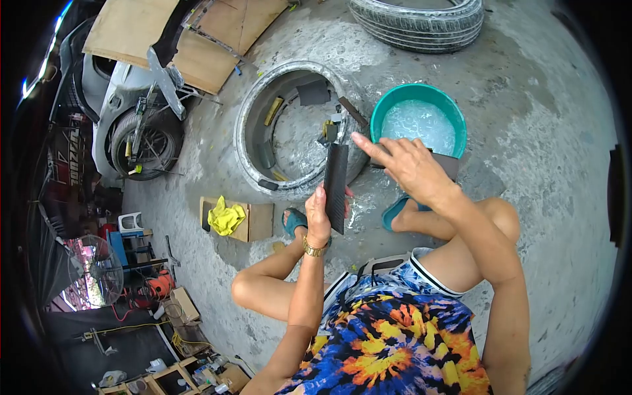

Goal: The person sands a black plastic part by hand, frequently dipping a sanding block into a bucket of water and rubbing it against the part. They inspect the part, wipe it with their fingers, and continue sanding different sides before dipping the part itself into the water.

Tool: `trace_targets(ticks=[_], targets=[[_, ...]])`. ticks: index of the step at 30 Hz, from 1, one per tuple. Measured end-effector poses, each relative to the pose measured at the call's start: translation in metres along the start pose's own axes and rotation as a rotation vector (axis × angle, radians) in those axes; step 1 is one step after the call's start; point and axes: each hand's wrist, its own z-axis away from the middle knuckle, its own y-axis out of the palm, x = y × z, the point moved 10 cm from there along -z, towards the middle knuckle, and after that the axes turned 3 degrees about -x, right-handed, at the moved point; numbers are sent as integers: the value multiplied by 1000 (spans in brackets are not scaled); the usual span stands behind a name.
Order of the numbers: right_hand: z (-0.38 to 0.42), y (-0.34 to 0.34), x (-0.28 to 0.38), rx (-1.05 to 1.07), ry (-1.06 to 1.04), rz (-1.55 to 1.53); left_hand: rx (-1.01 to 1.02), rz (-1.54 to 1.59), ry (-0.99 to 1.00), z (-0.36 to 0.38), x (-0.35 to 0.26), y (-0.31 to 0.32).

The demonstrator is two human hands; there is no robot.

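Note:
My left hand (318,220) is closed around the lower part of a long black strip (336,181) with a woven, carbon-fibre look, held upright. To its right, my right hand (416,170) points its index finger toward the strip's top, apart from it. A dark flat sheet (446,164), perhaps sandpaper, shows behind and beside the right hand, which appears to grip it; the curled fingers are partly hidden. Just beyond that hand stands a green basin (376,118) of cloudy water. A worn tyre (245,148) lies flat ahead of the left hand.
Dark sheets and yellow-edged blocks (273,111) lie inside the tyre and on its rim. Another tyre (421,33) lies at the top. A cardboard box (260,222) with a yellow cloth (226,216) sits left of my foot. A vehicle wheel (148,145) and a fan (95,270) stand at left.

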Motion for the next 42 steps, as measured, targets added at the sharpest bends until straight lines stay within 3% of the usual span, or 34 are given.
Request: trace_targets(ticks=[6, 14, 16, 18, 21, 22, 24, 26, 28, 30, 34, 36, 38, 40, 42], targets=[[-9, 10, 25, -9, -82, 140, -105, -5, 7, 3, -4, 1], [2, 23, 52, 34, -109, 99, -132, 32, -16, 8, 14, -15], [13, 54, 65, 249, -175, 101, -131, 29, -24, 9, 16, -21], [18, 59, 72, 297, -241, 34, -165, 48, -6, 10, 16, -28], [17, 55, 69, 451, -211, -524, -138, 186, -29, 15, 20, -29], [10, 46, 67, 460, -229, -526, -164, 253, -56, 18, 21, -30], [-3, 40, 58, 594, 122, -1248, -155, 326, -48, 21, 27, -37], [-3, 59, 56, 621, 117, -1298, -285, 375, -47, 22, 27, -45], [10, 74, 71, 816, 273, -1529, -319, 325, 29, 24, 12, -44], [11, 79, 83, 876, 284, -1540, -344, 392, 2, 29, 8, -40], [6, 104, 87, 868, 173, -1503, -298, 255, 7, 37, -1, -32], [14, 111, 88, 995, 303, -1688, -312, 270, 31, 33, 9, -47], [12, 107, 90, 1004, 240, -1597, -268, 60, 170, 26, -11, -63], [25, 108, 100, 1155, 339, -1754, -158, 143, 108, 20, -41, -56], [27, 103, 103, 1178, 351, -1800, -82, -21, 50, 16, -55, -57]])
